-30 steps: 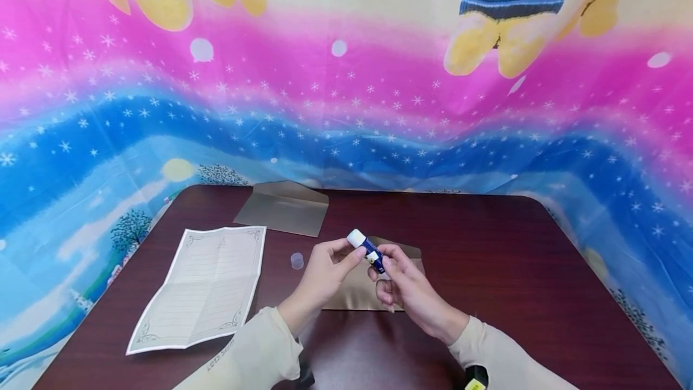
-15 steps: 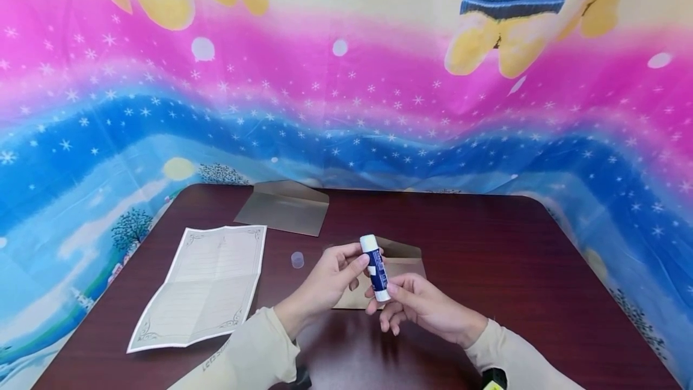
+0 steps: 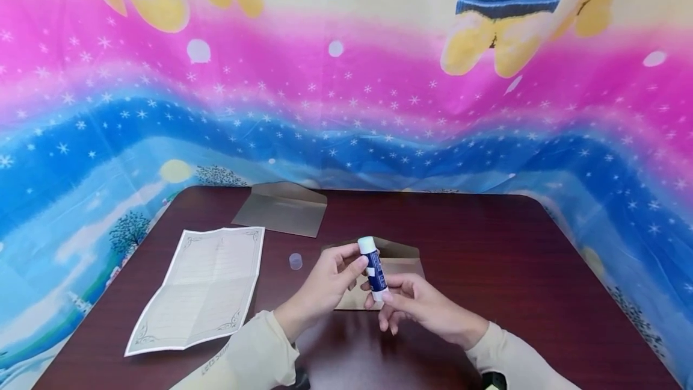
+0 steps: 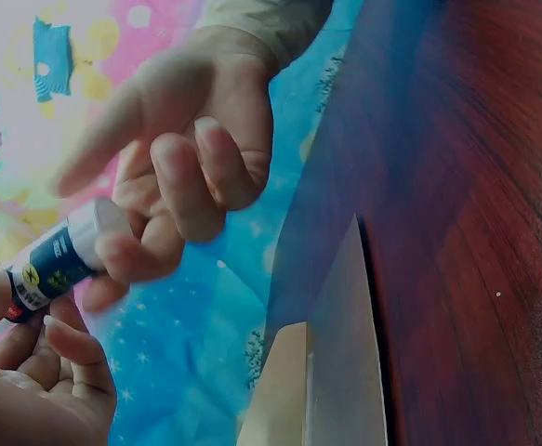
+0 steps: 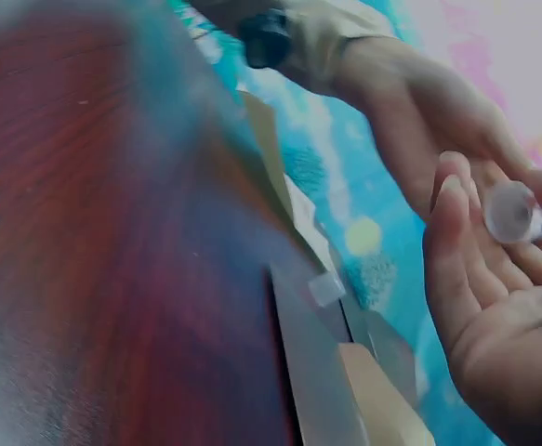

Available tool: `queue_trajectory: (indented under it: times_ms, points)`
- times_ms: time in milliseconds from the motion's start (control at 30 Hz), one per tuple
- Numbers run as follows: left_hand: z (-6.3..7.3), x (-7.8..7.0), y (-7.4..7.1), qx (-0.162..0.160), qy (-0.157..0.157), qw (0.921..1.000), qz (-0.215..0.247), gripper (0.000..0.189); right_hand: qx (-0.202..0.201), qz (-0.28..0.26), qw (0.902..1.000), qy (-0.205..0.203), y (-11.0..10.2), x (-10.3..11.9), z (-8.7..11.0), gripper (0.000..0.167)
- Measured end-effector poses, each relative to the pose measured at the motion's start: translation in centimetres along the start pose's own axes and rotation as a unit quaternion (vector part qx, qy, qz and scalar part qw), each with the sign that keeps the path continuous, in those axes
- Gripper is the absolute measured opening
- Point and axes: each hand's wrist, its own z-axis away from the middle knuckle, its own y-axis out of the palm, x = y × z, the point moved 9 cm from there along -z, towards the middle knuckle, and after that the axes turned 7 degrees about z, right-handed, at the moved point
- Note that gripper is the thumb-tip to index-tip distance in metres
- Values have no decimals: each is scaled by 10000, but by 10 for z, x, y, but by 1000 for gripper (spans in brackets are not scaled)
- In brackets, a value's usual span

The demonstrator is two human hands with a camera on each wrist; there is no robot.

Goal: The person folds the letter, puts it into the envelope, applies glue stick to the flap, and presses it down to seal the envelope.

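Note:
A blue glue stick (image 3: 375,271) with white ends is held nearly upright over the table, its white top uncovered. My left hand (image 3: 325,275) pinches its upper part between thumb and fingers. At the white base, the thumb and fingers of my right hand (image 3: 428,306) grip the stick; its other fingers are loosely curled. In the left wrist view the right hand (image 4: 191,139) is around the white base end, its thumb blurred. Below both hands lies a tan envelope (image 3: 403,266) with its flap raised, partly hidden by them.
Left of the hands, a small translucent cap (image 3: 295,261) stands on the dark red table (image 3: 514,269). A creased bordered letter sheet (image 3: 200,287) lies further left. Another open envelope (image 3: 281,212) lies near the back edge, before a printed cloth backdrop (image 3: 346,95).
The glue stick has swung from a slant to nearly upright. My right hand has moved down and right, from its side to its base; the left keeps its pinch.

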Motion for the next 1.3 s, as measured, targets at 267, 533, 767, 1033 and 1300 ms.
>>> queue_trajectory:
  times_ms: [267, 533, 767, 1033, 1300]
  points:
    - [2, -8, 11, 296, 535, 9973, -407, 32, -268, 221, 9993, 135, -1, -6, -4, 32]
    - [3, -10, 2, 42, 636, 9973, -355, 30, -19, -46, 10000, 61, -6, -6, 1, 32]
    - [4, -9, 1, -109, 663, 9969, -403, 30, -410, 169, 9990, 1, -7, -6, -3, 28]
    - [4, -7, -2, -400, 672, 9966, -241, 29, -888, 344, 9954, -119, -13, -7, -2, 23]
    - [3, 0, -13, -1069, 199, 9929, 472, 31, -1373, -437, 9895, -154, -22, -5, 0, 33]
